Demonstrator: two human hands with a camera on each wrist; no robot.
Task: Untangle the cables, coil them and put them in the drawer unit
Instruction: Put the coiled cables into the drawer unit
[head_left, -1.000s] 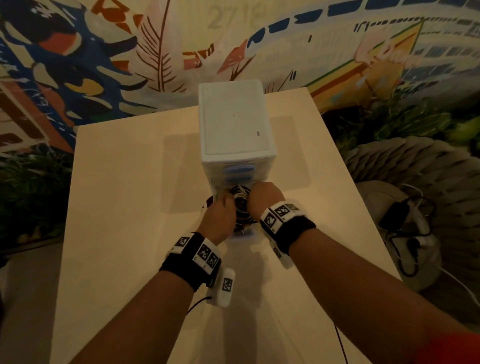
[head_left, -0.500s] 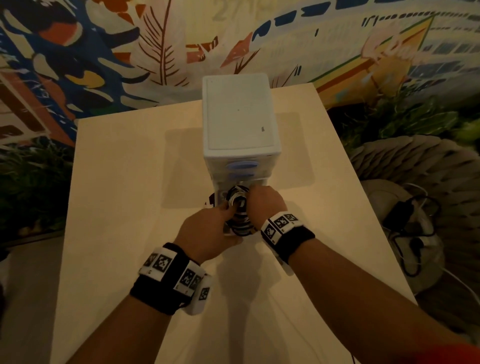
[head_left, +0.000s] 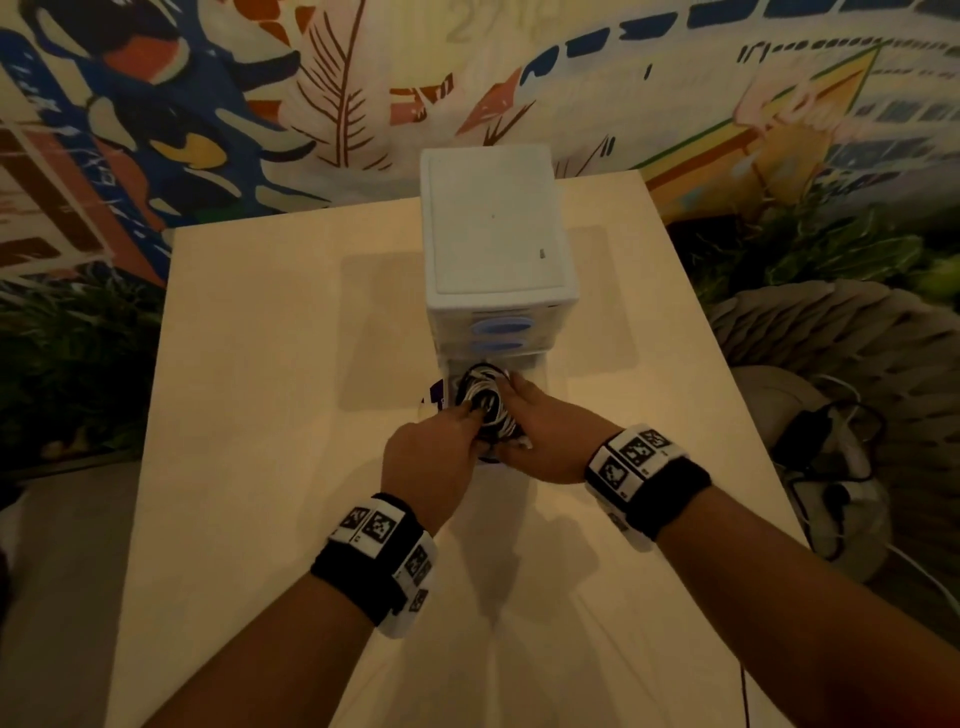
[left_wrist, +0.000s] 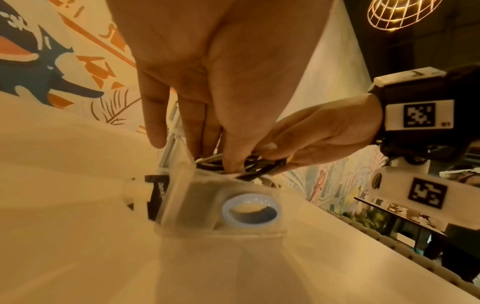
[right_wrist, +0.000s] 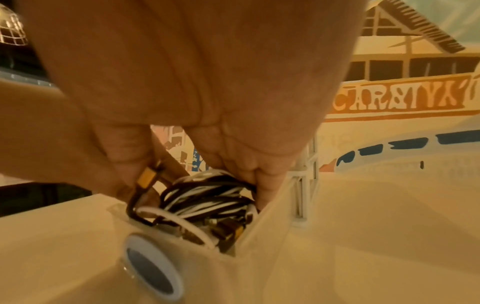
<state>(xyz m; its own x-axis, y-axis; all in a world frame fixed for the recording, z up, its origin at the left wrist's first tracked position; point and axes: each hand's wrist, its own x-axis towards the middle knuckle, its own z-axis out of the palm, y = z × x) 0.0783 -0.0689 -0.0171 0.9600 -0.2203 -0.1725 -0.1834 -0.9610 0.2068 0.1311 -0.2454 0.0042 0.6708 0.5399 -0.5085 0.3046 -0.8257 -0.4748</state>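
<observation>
Since earlier frame: left hand (head_left: 434, 457) drawn back toward lower frame, fingertips still on coil; right hand (head_left: 550, 434) little changed.

Coiled black-and-white cables (right_wrist: 207, 197): inside pulled-out bottom drawer (left_wrist: 221, 207) of white drawer unit (head_left: 493, 234), frame centre.

Grip: both hands' fingers curled round bundle, pressing down.

Progress, judged: untangling and coiling done, stowing nearly done; left: release, shut drawer.

Table (head_left: 260, 364): pale wood.

Head view looks down from above; both wrist views sit close, sharing the open drawer (left_wrist: 221, 207).
</observation>
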